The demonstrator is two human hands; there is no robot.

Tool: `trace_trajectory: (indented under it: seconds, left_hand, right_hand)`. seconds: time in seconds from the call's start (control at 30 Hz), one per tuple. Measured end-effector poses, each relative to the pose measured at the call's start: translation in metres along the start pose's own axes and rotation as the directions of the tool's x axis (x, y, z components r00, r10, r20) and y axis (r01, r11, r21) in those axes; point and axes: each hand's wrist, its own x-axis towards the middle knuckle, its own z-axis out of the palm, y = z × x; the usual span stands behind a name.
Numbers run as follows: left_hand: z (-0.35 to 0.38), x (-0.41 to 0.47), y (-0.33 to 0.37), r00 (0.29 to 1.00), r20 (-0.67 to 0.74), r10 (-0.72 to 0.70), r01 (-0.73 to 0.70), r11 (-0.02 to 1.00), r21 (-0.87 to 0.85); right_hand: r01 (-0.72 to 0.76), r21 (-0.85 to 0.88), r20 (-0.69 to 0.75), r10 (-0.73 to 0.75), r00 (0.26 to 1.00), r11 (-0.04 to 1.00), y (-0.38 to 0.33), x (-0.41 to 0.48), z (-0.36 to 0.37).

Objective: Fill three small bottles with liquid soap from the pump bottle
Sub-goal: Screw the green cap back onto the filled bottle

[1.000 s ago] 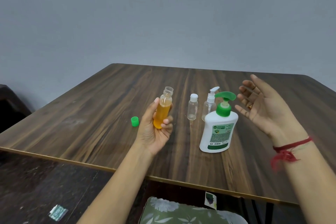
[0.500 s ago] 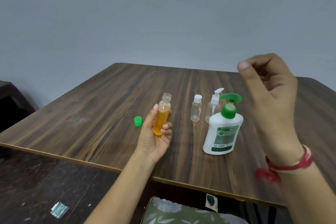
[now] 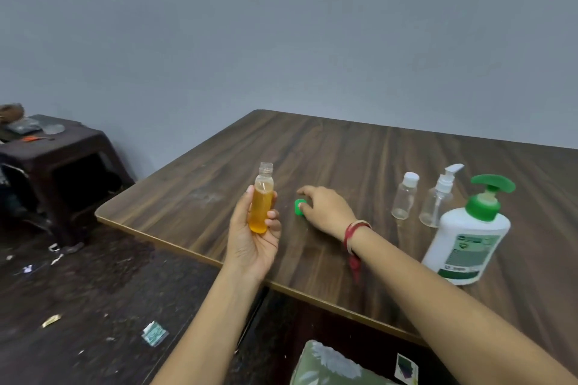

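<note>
A person's left grip (image 3: 253,241) holds a small clear bottle (image 3: 262,203) upright over a dark wooden counter (image 3: 344,150), near its front edge. Fingers and thumb are wrapped round the bottle's lower body. The bottle is filled almost to the shoulder with orange liquid soap, and its threaded neck is uncapped. The right grip (image 3: 328,212) reaches across just beside it, fingertips curled round a small green cap (image 3: 298,209) that sits on the wood.

Further right, close together, stand an empty screw-capped bottle (image 3: 405,197) and an empty spray-topped bottle (image 3: 438,200). They are just behind the white pump bottle (image 3: 466,237) with its green pump head.

The filled bottle looks like thin, light plastic that would give under a squeeze. With the neck open, a hard squeeze or a tilt could spill soap, and any drip would make the wall slippery. A gentle hold round the middle of the body, kept upright, seems safest. The cap is tiny and light, best pinched by its sides. The counter edge runs just below the left grip, with floor beneath. Bare wood between the cap and the empty bottles gives the right grip room to move.
</note>
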Motion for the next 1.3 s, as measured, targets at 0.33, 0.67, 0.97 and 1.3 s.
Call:
trace_trajectory:
  seconds: [0.33, 0.67, 0.97, 1.3]
  left_hand:
    - [0.004, 0.0, -0.011, 1.0, 0.005, -0.008, 0.007, 0.993, 0.114]
    - [0.041, 0.003, -0.046, 0.952, 0.299, -0.066, 0.0, 0.977, 0.215]
    - [0.083, -0.008, -0.08, 0.901, 0.43, -0.057, -0.118, 0.922, 0.368]
    - [0.094, -0.019, -0.105, 0.895, 0.436, -0.092, -0.112, 0.9, 0.421]
  right_hand:
    - [-0.009, -0.012, -0.11, 0.007, 0.994, 1.0, 0.001, 0.002, -0.007]
    - [0.358, 0.468, -0.529, -0.068, 0.846, 0.808, -0.028, -0.085, -0.16]
    - [0.283, 0.542, -0.392, -0.06, 0.918, 0.791, -0.002, -0.129, -0.209]
    - [0.172, 0.454, -0.211, -0.082, 0.974, 0.874, 0.022, -0.141, -0.222]
